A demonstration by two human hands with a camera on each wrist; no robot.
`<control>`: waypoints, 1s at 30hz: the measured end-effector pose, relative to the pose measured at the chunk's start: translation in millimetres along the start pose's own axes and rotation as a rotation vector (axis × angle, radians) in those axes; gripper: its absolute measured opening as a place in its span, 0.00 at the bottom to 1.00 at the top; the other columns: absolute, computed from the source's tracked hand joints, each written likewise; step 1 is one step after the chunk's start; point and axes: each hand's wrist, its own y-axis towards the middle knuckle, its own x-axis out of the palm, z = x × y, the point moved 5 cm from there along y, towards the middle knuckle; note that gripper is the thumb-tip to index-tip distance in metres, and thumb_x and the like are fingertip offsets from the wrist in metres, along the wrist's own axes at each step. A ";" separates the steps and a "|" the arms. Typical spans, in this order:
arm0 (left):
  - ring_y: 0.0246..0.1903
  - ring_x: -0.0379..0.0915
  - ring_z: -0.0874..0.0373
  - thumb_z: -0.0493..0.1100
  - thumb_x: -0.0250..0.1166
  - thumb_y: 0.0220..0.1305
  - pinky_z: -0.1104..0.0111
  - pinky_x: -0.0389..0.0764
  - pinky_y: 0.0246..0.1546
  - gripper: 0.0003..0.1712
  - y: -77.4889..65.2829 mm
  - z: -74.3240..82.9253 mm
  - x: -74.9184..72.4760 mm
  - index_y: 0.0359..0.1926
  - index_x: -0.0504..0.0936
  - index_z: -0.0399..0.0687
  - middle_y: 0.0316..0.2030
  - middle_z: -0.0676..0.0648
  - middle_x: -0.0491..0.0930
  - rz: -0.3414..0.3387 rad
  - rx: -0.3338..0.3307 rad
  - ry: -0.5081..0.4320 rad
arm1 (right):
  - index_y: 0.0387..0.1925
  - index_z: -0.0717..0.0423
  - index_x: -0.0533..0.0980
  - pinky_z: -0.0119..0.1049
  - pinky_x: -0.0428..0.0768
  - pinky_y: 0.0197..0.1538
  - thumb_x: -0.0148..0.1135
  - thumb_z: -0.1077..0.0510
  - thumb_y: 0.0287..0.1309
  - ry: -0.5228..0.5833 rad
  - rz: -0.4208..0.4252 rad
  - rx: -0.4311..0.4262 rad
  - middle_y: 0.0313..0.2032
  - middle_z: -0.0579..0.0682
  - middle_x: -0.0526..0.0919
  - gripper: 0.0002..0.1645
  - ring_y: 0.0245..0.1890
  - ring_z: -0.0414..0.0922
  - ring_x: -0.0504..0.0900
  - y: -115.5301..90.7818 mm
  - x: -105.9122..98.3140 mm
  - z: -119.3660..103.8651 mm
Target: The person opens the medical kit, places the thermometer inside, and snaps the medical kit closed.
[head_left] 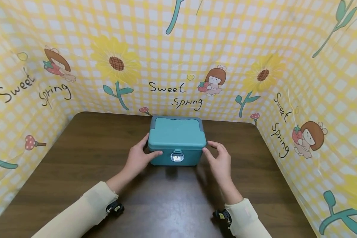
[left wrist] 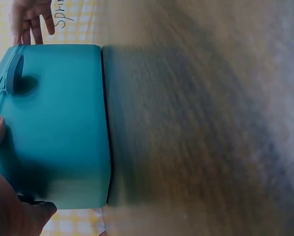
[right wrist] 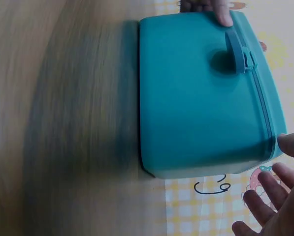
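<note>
A teal lidded storage box (head_left: 177, 134) stands upright on the table with its lid down. Its front carries a clasp (head_left: 177, 156) with a shiny oval face. My left hand (head_left: 139, 158) holds the box's left end, thumb on the front below the lid and fingers along the side. At the opposite end is my right hand (head_left: 220, 162), its thumb tip at the front right corner by the lid's edge. In the right wrist view, the right hand's other fingers (right wrist: 261, 206) are spread out beside the box's end, with a gap between them and it.
The dark wooden table (head_left: 113, 132) extends to both sides of the box and in front of it. A yellow checked cloth (head_left: 166, 59) printed with flowers and figures hangs behind and along both sides. The box stands near the table's back edge.
</note>
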 end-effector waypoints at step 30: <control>0.71 0.67 0.50 0.68 0.72 0.57 0.49 0.76 0.65 0.55 -8.2 3.2 5.8 0.79 0.61 0.53 0.73 0.46 0.69 0.089 0.014 -0.030 | 0.54 0.52 0.74 0.49 0.75 0.62 0.85 0.50 0.45 0.095 0.226 0.264 0.52 0.49 0.77 0.37 0.55 0.48 0.76 -76.7 103.6 -35.4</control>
